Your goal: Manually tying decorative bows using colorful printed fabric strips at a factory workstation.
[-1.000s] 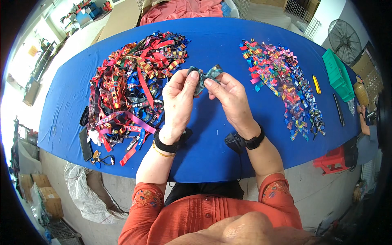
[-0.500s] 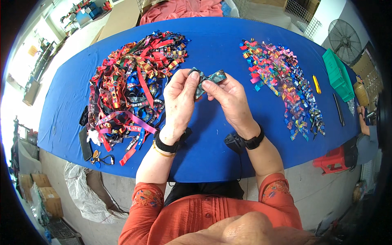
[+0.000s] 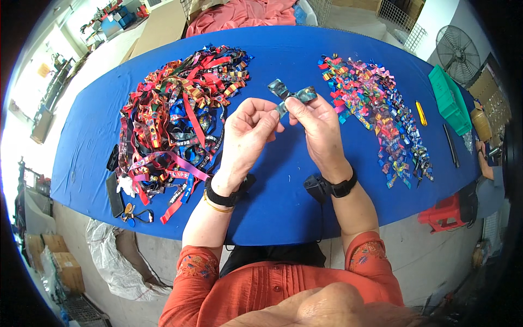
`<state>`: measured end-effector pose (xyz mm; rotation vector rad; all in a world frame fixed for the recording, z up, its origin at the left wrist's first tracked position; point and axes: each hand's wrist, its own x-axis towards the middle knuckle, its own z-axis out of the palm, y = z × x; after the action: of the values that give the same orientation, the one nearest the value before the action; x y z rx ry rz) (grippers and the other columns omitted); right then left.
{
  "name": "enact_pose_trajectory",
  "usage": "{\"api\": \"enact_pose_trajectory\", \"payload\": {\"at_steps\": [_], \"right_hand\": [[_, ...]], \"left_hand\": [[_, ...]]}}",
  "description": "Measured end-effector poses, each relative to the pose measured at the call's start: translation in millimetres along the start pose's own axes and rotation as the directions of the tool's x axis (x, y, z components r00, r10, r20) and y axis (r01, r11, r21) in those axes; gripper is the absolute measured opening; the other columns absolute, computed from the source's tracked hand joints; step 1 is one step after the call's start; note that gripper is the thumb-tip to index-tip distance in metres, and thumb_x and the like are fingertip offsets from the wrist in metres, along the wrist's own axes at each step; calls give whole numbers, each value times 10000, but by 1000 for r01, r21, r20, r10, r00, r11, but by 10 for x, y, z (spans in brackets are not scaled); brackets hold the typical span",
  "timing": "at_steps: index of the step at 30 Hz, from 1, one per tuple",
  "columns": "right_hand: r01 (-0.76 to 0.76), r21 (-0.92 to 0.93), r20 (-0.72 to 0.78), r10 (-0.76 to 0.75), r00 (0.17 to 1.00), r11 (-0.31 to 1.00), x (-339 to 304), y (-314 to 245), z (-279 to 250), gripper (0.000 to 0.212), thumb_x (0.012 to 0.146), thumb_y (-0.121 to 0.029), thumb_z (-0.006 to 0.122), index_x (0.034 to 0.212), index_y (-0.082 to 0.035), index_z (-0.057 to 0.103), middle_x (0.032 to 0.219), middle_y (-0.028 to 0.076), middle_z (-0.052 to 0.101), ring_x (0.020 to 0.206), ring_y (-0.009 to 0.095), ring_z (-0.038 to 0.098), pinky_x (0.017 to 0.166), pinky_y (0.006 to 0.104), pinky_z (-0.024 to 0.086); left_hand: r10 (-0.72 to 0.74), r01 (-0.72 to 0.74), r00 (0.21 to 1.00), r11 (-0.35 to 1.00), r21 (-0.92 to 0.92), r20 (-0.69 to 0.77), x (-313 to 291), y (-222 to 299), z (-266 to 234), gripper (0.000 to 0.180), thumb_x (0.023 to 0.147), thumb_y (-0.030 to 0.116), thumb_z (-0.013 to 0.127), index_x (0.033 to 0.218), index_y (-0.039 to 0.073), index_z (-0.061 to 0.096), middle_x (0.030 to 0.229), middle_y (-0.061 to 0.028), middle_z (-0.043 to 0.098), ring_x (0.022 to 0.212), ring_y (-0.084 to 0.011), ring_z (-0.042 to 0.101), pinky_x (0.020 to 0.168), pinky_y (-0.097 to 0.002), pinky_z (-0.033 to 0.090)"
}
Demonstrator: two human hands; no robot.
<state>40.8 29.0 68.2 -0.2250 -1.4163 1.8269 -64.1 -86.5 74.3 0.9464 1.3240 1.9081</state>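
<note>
Above the middle of the blue-covered table, a small ribbon bow (image 3: 278, 88) in dark teal with a mottled pattern is held up in front of me. My right hand (image 3: 320, 129) pinches it near its knot between thumb and fingers. The thumb and fingers of my left hand (image 3: 249, 128) are closed at the lower end of the ribbon, just beside the right thumb. To the left lies a big tangled heap of printed ribbon straps (image 3: 158, 109). On the right, many finished-looking little ribbon bows (image 3: 370, 103) are spread in rows.
A yellow cutter (image 3: 421, 113), a dark rod (image 3: 451, 146) and a green plastic crate (image 3: 450, 100) lie along the table's right side. At the left front are a black case (image 3: 115, 194) and a bunch of keys (image 3: 131, 213). Another person's arm (image 3: 486, 163) shows at the far right.
The bow has been turned and raised, so its loops now stand clear of my fingers. My left hand has slid down to its lower end; the right hand has shifted slightly right.
</note>
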Motion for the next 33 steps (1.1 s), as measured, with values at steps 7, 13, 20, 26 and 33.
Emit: {"api": "enact_pose_trajectory", "payload": {"at_steps": [7,13,20,26,33], "right_hand": [[-40,-38,70,43,997,998,4,91,-20,99,958,-136,661,1012,-53,657,887,-18,657,756,37,565,664,194,446],[-194,-1,162,192,968,981,-41,-16,37,229,976,-121,627,1172,-4,642,961,7,670,819,62,602,718,215,494],[-213,-155,228,245,942,965,42,-116,-136,217,948,-75,645,1146,10,620,1013,56,679,867,107,640,734,240,524],[-371,-474,290,540,790,798,59,-276,-110,225,895,-38,679,1106,6,617,927,81,698,824,136,677,692,262,547],[-368,-565,255,580,774,739,62,-3,-157,255,885,-36,695,1122,11,617,969,83,701,858,129,672,723,269,551]], "left_hand": [[58,-51,995,995,85,-80,27,-46,-23,157,955,107,644,1071,1,629,863,-18,682,799,-48,613,676,-213,472],[82,-88,993,994,-69,-84,22,4,-46,206,948,135,677,1084,-17,702,960,-37,709,880,-77,625,807,-240,497],[48,-66,990,988,-139,-131,15,-36,-213,155,944,120,675,1029,-6,708,931,-61,719,803,-118,661,767,-255,518],[1,-36,983,982,-184,-185,-42,-138,-336,119,961,149,658,972,35,627,902,-71,706,679,-126,669,569,-224,516],[-60,36,997,926,-376,-53,-129,-219,-251,124,1033,158,517,1093,54,486,1046,-172,691,782,-234,736,571,-273,586]]}}
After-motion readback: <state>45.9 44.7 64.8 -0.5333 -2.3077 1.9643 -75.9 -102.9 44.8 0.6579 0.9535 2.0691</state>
